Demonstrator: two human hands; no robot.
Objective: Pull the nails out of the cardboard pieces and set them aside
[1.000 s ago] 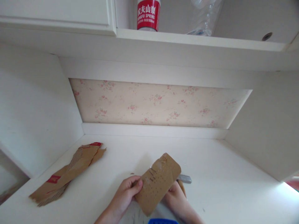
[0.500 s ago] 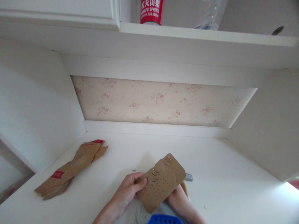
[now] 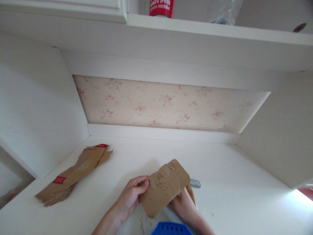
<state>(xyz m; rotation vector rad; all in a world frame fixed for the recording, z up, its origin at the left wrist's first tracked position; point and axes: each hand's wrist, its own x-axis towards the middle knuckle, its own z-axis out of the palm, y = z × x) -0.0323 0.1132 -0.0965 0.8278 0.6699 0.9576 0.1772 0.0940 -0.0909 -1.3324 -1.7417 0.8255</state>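
A brown cardboard piece (image 3: 166, 189) with rounded corners, dotted with small holes and dark marks, is held tilted above the white surface. My left hand (image 3: 133, 193) is closed on its left edge, thumb on top. My right hand (image 3: 182, 202) is at its lower right edge, with the fingers hidden behind the cardboard. Just beyond that hand lie a grey, flat-ended object (image 3: 195, 183) and a tan curved object (image 3: 191, 195), both partly covered. A blue perforated basket (image 3: 171, 229) shows at the bottom edge, below the cardboard.
Torn corrugated cardboard strips (image 3: 73, 176) with red print lie at the left on the white desk (image 3: 220, 169). White side panels enclose the desk. A shelf (image 3: 215, 30) overhangs it, bearing a red-labelled bottle (image 3: 161, 8) and a clear plastic item (image 3: 226, 13).
The cardboard piece and both hands have shifted slightly left and up in the view. The head camera has tilted a little downward, so the shelf sits higher. My left hand keeps its grip.
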